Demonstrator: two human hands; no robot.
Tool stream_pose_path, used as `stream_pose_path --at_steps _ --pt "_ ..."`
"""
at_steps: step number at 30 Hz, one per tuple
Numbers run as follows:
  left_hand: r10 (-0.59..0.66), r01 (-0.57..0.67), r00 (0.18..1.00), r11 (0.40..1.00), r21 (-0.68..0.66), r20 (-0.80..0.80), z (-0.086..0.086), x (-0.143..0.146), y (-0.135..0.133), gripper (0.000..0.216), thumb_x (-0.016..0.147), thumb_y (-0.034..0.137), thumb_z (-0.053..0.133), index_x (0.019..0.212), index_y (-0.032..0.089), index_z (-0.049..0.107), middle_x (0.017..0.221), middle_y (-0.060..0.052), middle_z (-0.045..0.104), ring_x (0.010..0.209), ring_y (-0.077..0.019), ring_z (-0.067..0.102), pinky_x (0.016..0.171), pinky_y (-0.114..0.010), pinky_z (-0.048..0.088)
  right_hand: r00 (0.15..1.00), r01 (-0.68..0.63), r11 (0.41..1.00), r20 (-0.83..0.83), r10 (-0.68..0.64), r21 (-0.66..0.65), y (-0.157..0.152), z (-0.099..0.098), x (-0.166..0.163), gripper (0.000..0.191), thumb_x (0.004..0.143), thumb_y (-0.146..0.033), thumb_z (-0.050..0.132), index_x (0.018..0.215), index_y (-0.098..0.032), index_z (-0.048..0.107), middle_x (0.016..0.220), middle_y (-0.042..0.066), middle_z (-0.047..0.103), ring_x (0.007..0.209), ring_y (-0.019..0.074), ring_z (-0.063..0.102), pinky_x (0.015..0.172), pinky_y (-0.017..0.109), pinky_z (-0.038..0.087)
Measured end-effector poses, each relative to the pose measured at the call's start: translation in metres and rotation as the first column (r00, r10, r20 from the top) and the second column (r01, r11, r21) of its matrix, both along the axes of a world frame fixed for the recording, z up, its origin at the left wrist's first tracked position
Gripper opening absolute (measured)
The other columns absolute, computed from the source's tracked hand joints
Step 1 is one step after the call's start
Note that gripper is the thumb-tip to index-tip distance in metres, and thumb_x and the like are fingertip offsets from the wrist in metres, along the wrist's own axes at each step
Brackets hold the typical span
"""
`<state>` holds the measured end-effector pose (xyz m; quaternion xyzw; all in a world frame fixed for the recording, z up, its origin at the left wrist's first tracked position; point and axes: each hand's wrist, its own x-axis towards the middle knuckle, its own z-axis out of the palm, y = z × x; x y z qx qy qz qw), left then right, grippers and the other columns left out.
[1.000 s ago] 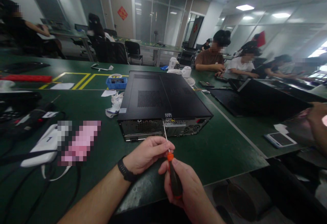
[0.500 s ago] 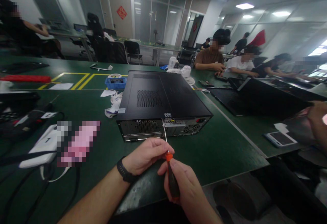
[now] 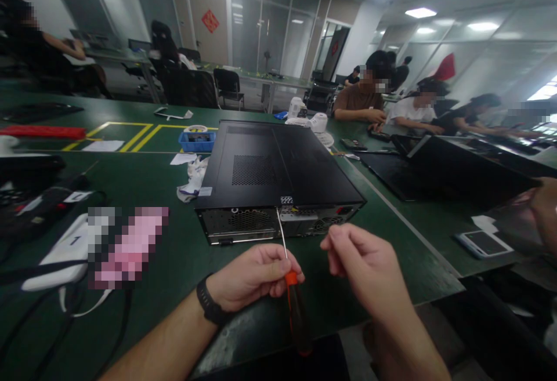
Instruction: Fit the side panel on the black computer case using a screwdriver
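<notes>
A black desktop computer case [image 3: 278, 166] lies flat on the green table [image 3: 174, 253], its rear panel facing me. My left hand [image 3: 255, 276] pinches the shaft of a screwdriver [image 3: 296, 311] with a black and orange handle, right where shaft meets handle. The thin shaft points up to the top edge of the case's rear panel. My right hand [image 3: 363, 265] is off the handle, raised to the right of it, fingers loosely curled with nothing in them.
On the left lie a white device with cables [image 3: 65, 250], a blurred pink object and a white cloth [image 3: 191, 178]. A blue tray [image 3: 198, 140] stands behind. Another open black case [image 3: 452, 166] and a phone [image 3: 483, 243] sit on the right. Several people work further back.
My right hand has let go of the screwdriver handle and risen to the right. The left hand keeps hold of the screwdriver, which stays against the case.
</notes>
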<state>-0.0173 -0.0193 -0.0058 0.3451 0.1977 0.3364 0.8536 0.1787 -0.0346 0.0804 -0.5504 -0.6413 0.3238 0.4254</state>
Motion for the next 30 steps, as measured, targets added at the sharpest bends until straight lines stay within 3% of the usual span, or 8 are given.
stream_pose_path --at_steps 4,7,12,17,30 --pt "-0.023 0.023 0.999 1.000 -0.020 0.022 -0.004 0.003 0.000 0.028 0.085 0.041 0.075 0.090 0.017 0.064 0.090 -0.011 0.079 0.049 -0.0064 0.062 0.045 -0.015 0.040 0.991 0.107 0.955 0.054 -0.126 0.275 0.050 0.032 -0.006 0.042 0.096 -0.052 0.056 0.071 -0.021 0.066 0.051 -0.003 0.056 0.048 0.0123 0.048 0.051 0.028 0.035" --pt "-0.031 0.032 0.999 0.999 -0.027 0.034 -0.006 0.004 0.000 0.030 0.085 0.043 0.075 0.088 0.017 0.061 0.084 -0.009 0.078 0.048 -0.0073 0.063 0.044 -0.014 0.040 0.961 0.137 0.886 0.156 -0.226 0.443 0.096 0.042 -0.016 0.039 0.096 -0.048 0.056 0.070 -0.020 0.065 0.059 -0.001 0.061 0.057 0.0140 0.055 0.059 0.029 0.038" --pt "-0.058 0.058 0.998 0.998 -0.031 0.026 -0.007 0.003 0.000 0.037 0.077 0.042 0.083 0.100 0.016 0.069 0.085 -0.007 0.076 0.050 -0.0067 0.064 0.046 -0.015 0.044 0.879 0.032 0.909 0.421 -0.224 0.416 0.154 0.029 -0.031 0.030 0.096 -0.043 0.055 0.081 -0.020 0.068 0.082 0.005 0.069 0.077 0.0198 0.060 0.074 0.034 0.044" --pt "-0.068 0.067 0.998 0.997 -0.029 -0.011 -0.011 0.004 0.000 0.039 0.069 0.033 0.090 0.101 0.017 0.076 0.091 -0.008 0.077 0.057 -0.0070 0.065 0.055 -0.017 0.049 0.791 -0.125 0.899 0.589 -0.166 0.421 0.163 0.010 -0.036 0.031 0.093 -0.045 0.059 0.105 -0.018 0.069 0.113 0.013 0.068 0.110 0.0306 0.057 0.096 0.043 0.045" --pt "-0.096 0.095 0.995 0.994 -0.049 -0.019 -0.014 0.008 -0.002 0.029 0.069 0.037 0.089 0.088 0.021 0.075 0.085 -0.004 0.076 0.062 -0.0087 0.065 0.050 -0.016 0.048 0.740 -0.139 0.923 0.657 -0.145 0.360 0.162 0.008 -0.035 0.039 0.096 -0.046 0.056 0.111 -0.013 0.070 0.114 0.015 0.070 0.107 0.0338 0.060 0.096 0.048 0.046"
